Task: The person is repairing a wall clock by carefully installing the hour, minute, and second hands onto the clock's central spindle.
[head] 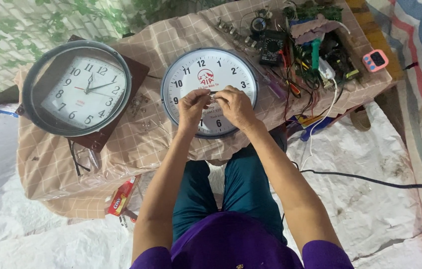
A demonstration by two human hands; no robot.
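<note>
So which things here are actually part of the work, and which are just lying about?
In hand:
- white round clock, lying flat
- left hand and right hand, meeting over its centre, pinching something too small to identify

Lying about:
- dark-rimmed clock
- multimeter
- circuit boards and wires
- pink timer
- eyeglasses
- red packet

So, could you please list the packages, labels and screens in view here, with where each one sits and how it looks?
Small packet: below the table's front edge, left of the person's left arm; flat, red and yellow.
Pink timer: far right of the table; small rounded box with a dark screen.
Black meter: right of the white clock; dark rectangle with a dial.
Red logo: on the white clock's face, above both hands.
</note>
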